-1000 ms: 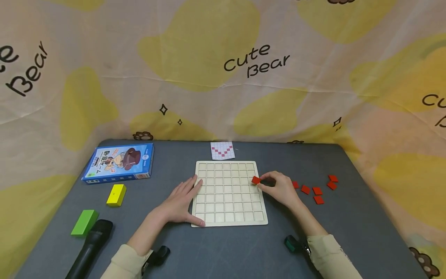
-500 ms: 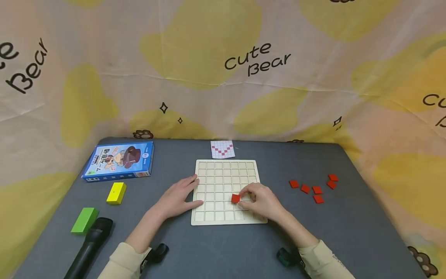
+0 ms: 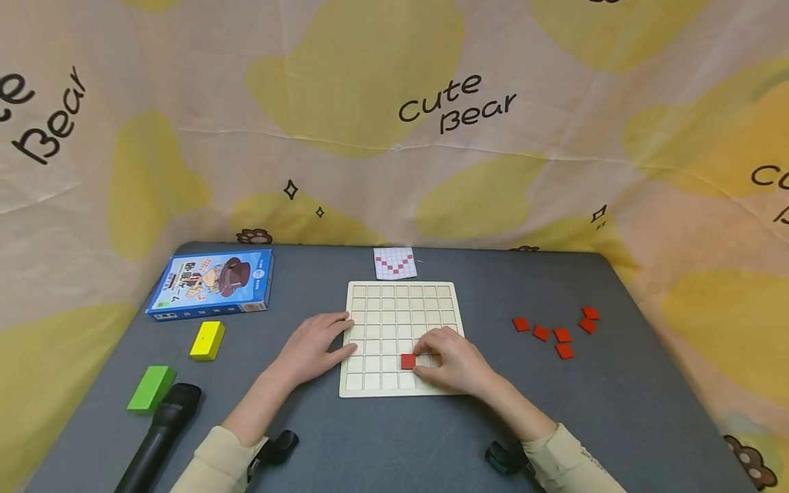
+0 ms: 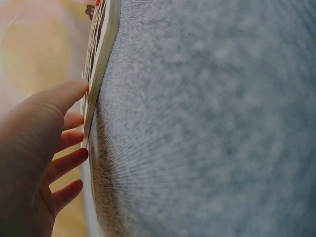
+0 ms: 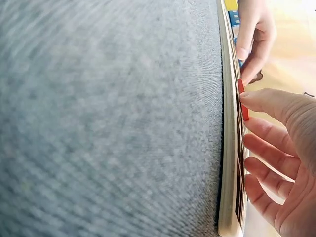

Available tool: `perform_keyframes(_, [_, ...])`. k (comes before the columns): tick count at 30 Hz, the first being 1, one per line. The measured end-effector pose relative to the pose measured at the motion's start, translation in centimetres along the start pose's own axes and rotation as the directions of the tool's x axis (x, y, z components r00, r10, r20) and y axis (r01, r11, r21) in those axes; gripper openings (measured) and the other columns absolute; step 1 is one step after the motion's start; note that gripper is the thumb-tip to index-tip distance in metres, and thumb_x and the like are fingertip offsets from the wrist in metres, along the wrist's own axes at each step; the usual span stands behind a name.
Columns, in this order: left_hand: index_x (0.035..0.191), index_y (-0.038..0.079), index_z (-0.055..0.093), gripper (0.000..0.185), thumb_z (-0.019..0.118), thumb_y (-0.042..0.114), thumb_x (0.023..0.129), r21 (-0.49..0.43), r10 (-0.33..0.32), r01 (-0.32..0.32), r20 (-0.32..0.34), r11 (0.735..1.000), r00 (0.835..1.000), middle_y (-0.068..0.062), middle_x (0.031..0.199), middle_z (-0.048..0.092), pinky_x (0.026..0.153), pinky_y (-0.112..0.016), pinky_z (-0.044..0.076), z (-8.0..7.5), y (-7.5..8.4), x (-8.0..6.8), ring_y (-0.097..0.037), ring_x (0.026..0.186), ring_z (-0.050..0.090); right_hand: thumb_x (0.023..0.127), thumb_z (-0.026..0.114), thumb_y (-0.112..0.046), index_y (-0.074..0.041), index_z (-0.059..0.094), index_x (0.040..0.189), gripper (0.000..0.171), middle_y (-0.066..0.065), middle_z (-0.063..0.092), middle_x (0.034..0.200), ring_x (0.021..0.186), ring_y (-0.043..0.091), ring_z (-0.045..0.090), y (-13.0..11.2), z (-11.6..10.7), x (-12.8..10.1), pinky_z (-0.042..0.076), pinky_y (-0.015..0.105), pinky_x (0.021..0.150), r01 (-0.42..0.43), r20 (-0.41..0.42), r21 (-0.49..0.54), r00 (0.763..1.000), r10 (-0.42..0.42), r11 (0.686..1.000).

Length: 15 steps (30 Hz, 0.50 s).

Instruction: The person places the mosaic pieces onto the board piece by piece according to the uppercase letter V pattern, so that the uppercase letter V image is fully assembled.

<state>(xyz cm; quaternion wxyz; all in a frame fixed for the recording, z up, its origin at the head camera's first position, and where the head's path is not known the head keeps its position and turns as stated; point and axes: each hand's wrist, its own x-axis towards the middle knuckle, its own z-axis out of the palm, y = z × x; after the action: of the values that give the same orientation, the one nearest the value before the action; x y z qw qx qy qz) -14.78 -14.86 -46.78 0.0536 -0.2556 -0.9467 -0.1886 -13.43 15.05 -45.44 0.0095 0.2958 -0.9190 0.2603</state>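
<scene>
A cream grid board (image 3: 382, 393) lies in the middle of the table. My right hand (image 3: 455, 363) pinches a small red square tile (image 3: 408, 361) by its right side, between thumb and index finger. That tile is over a cell in the second row from the near edge, close against the board in the right wrist view. At the board's left edge rests my left hand (image 3: 313, 349), fingers spread, with thumb and fingertips touching the rim. The left wrist view shows the left thumb (image 4: 74, 93) on the board's edge.
Several loose red tiles (image 3: 562, 335) lie right of the board. Behind it is a card with a pink grid pattern (image 3: 395, 263). To the left are a blue box (image 3: 212, 284), a yellow block (image 3: 207, 341), a green block (image 3: 151, 389) and a black microphone (image 3: 161, 431).
My right hand has carried the red tile from the board's right edge leftward and nearer, down to a cell near the middle. My left hand has shifted slightly away along the left edge.
</scene>
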Motion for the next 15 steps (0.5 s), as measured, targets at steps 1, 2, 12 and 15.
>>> perform_keyframes(1, [0.129, 0.004, 0.063, 0.051, 0.069, 0.036, 0.090, 0.002, -0.002, 0.002, 0.002, 1.000, 1.000, -0.014, 0.135, 0.057, 0.101, -0.053, 0.040, 0.03, 0.00, 0.00, -0.033, 0.123, 0.053, 0.079, 0.080, -0.028, -0.021, 0.070, 0.094, 0.020, -0.010, 0.063, 0.100, 0.096, 0.010, 0.053, 0.01, 0.05, 0.01, 0.048, 0.033, 0.083, 0.003, 0.001, -0.001, 1.000, -0.003, 1.000])
perform_keyframes(2, [0.129, 0.004, 0.063, 0.051, 0.069, 0.036, 0.090, 0.000, -0.007, 0.007, 0.003, 1.000, 1.000, -0.014, 0.135, 0.057, 0.101, -0.053, 0.040, 0.06, -0.01, 0.01, -0.033, 0.123, 0.053, 0.079, 0.080, -0.028, -0.021, 0.070, 0.095, 0.020, -0.010, 0.063, 0.100, 0.096, 0.010, 0.053, 0.04, 0.09, 0.01, 0.048, 0.033, 0.083, 0.004, 0.001, -0.002, 1.000, -0.004, 1.000])
perform_keyframes(12, [0.129, 0.006, 0.063, 0.048, 0.069, 0.035, 0.091, -0.027, -0.039, 0.039, 0.012, 0.999, 0.999, -0.013, 0.135, 0.057, 0.098, -0.054, 0.043, 0.17, -0.09, 0.02, -0.033, 0.124, 0.053, 0.080, 0.080, -0.027, -0.021, 0.071, 0.096, 0.020, -0.009, 0.064, 0.103, 0.101, 0.012, 0.054, 0.28, 0.28, -0.19, 0.047, 0.035, 0.087, 0.018, -0.010, 0.024, 1.000, -0.018, 1.000])
perform_keyframes(15, [0.129, 0.006, 0.063, 0.048, 0.068, 0.035, 0.091, -0.032, -0.041, 0.041, 0.014, 0.999, 0.999, -0.013, 0.136, 0.057, 0.099, -0.054, 0.043, 0.18, -0.12, 0.01, -0.033, 0.124, 0.052, 0.080, 0.080, -0.027, -0.020, 0.072, 0.097, 0.020, -0.010, 0.065, 0.104, 0.101, 0.011, 0.055, 0.35, 0.24, -0.24, 0.047, 0.034, 0.087, 0.033, -0.013, 0.046, 0.999, -0.033, 0.998])
